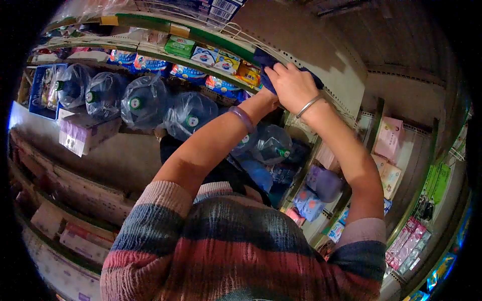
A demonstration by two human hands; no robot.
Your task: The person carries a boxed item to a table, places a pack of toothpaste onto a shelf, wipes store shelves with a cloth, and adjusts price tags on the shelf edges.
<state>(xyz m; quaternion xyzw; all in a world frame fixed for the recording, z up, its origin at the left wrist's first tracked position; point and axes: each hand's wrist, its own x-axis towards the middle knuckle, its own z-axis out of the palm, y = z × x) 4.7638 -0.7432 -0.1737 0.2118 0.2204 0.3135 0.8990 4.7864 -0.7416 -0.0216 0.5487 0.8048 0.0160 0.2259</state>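
Note:
A dark blue cloth [264,61] is bunched against the upper shelf edge. My right hand [293,86], with a silver bangle at the wrist, has its bent fingers closed on the cloth. Just below and to the left, my left hand [266,98] reaches to the same cloth, a purple bangle on its forearm. Its fingers are hidden behind the right hand and the cloth. Close by on the shelf stands a yellow-orange box [248,75], beside a yellow and white box [227,64].
Large clear water bottles [145,103] wrapped in plastic line up below the shelf. A green box [179,46] sits higher up. At left are a blue crate [37,93] and a white-purple carton [80,130]. Pink packs [389,135] occupy shelves on the right.

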